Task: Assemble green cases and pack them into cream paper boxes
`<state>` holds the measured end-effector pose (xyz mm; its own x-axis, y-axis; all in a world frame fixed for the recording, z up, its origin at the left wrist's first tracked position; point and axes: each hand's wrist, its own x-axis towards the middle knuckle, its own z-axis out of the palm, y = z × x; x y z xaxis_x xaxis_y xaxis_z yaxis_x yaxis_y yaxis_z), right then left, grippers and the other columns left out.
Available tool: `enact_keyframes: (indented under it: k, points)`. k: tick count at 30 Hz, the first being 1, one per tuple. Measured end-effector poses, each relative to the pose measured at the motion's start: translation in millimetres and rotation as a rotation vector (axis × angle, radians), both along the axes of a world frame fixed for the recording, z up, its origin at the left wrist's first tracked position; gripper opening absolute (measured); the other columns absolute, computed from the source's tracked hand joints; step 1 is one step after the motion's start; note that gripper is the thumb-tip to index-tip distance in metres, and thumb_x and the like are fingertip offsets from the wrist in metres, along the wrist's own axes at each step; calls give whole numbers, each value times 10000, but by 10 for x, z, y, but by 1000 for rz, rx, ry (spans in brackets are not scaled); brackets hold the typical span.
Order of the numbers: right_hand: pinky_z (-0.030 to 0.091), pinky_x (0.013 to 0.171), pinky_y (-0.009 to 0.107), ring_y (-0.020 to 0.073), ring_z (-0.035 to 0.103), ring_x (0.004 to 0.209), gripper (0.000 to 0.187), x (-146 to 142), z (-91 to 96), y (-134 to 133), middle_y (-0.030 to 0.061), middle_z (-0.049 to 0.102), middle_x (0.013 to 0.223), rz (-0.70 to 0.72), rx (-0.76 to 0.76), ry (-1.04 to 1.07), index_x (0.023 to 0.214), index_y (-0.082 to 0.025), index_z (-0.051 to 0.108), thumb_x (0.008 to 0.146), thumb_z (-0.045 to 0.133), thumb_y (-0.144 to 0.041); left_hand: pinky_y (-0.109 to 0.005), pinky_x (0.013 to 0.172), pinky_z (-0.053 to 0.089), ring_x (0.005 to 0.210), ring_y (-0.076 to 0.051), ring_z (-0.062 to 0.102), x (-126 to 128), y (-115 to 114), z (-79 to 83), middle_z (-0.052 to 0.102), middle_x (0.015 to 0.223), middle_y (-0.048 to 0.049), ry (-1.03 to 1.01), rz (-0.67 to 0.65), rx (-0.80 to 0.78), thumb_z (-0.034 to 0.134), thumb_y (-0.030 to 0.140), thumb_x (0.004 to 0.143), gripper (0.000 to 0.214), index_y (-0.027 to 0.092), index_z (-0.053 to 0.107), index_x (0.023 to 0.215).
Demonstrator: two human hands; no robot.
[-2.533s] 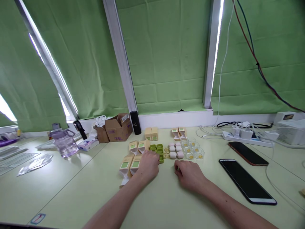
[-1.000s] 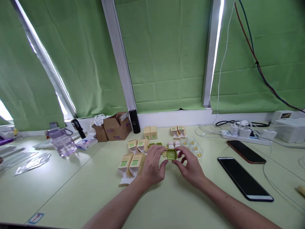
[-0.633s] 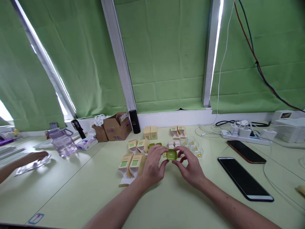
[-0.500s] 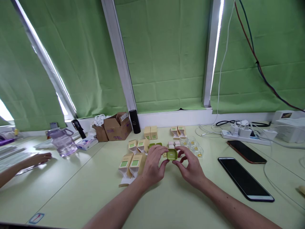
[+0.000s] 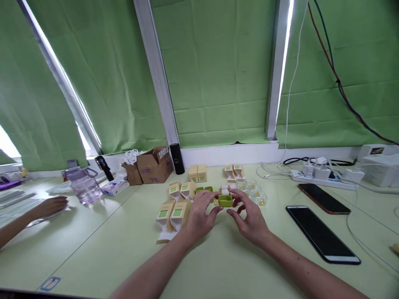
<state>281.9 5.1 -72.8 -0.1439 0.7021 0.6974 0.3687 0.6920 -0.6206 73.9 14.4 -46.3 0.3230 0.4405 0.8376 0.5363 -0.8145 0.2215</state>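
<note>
A small olive-green open-topped box [image 5: 225, 201] is pinched between my two hands. My left hand [image 5: 201, 214] grips its left side with closed fingers, and my right hand [image 5: 248, 215] has its fingertips at the right side. More green boxes [image 5: 204, 189] sit just behind my left fingers. Small pale pink pieces [image 5: 224, 189] lie behind the held box. Clear plastic cups [image 5: 256, 194] with yellow bits in them stand beyond my right hand. Left of my left hand are beige cartons [image 5: 177, 214] with green windows and open white flaps.
More beige cartons [image 5: 197, 172] and a brown cardboard box [image 5: 155, 166] stand at the back, near a black cylinder [image 5: 176, 158]. Two phones [image 5: 322, 234] and a power strip [image 5: 324, 178] with cables lie right. A purple bottle [image 5: 82, 185] and another person's hand [image 5: 51, 206] are left.
The green box has tipped, so its front wall now faces me more, where its inside showed before. My hands stay in nearly the same place around it.
</note>
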Motion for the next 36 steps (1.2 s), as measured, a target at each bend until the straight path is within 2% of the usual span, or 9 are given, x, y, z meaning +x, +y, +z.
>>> enact_keyframes:
  k: [10,15,21,30,36]
  points:
    - [622,679,329,200,684,827,495,3,-27,24,48,717,1044,5,19,-44,1451,-312,474,971,587,-270,-397,821,540,911,-248,665,14,0,33,758,949,-94,-44,77,-117,662,381,989,225,188,716,1090]
    - [609,658,315,192,682,796,460,0,-32,37,31,705,976,3,51,-65,1442,-332,497,994,563,-251,-376,809,523,867,-229,675,15,1,26,754,914,-76,-31,117,-174,643,366,1000,192,196,731,1008]
    - [602,633,324,198,677,768,381,3,-60,57,38,698,924,-12,54,-79,1391,-304,548,1011,546,-279,-365,800,507,830,-214,672,22,13,-7,755,881,-64,-20,131,-218,623,381,1011,223,190,734,979]
    - [613,626,338,229,655,848,404,-5,8,22,66,667,1008,10,3,-93,1392,-317,546,990,587,-313,-364,767,498,823,-225,673,-12,40,-25,754,869,-69,-8,104,-219,518,330,1054,263,190,720,960]
    - [628,692,326,215,644,940,398,-11,42,-2,77,598,1207,63,-47,-30,1372,-340,538,982,590,-282,-373,785,494,832,-224,659,-8,13,-15,745,893,-71,24,87,-208,512,228,1029,204,189,707,984]
